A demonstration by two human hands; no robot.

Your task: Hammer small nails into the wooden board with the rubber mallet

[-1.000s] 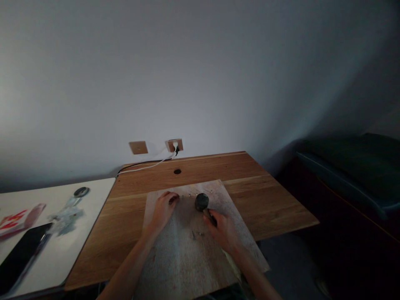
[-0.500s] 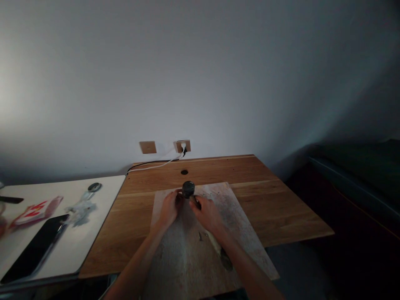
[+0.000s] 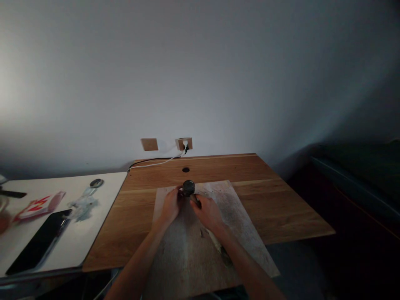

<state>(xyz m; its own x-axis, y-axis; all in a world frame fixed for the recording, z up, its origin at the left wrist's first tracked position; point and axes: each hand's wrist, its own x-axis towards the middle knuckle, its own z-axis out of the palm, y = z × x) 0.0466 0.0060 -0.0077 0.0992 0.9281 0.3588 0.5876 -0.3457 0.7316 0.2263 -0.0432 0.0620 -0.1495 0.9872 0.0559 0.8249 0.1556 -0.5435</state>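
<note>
A hammer with a round dark head (image 3: 188, 188) is over the far part of a worn wooden board (image 3: 184, 258). My right hand (image 3: 208, 212) is closed around its handle, close behind the head. My left hand (image 3: 171, 205) is just left of the head, its fingers bent together by the head's edge. Whatever those fingers hold is hidden or too small to make out. A pale length with a dark end (image 3: 225, 256) shows beneath my right forearm; I cannot tell whether it belongs to the hammer. Small slender pieces (image 3: 201, 233) lie on the board between my arms.
The board lies on a wooden tabletop (image 3: 281, 208) against the wall. On the white table (image 3: 103, 216) at left are a black phone (image 3: 39, 241), a red-and-white packet (image 3: 40, 206), crumpled clear plastic (image 3: 83, 206) and a tape roll (image 3: 96, 183). Cables run to a wall socket (image 3: 185, 144).
The view has shifted slightly, moving the left table's things a little right and up. Both hands and the hammer stay in nearly the same place on the board.
</note>
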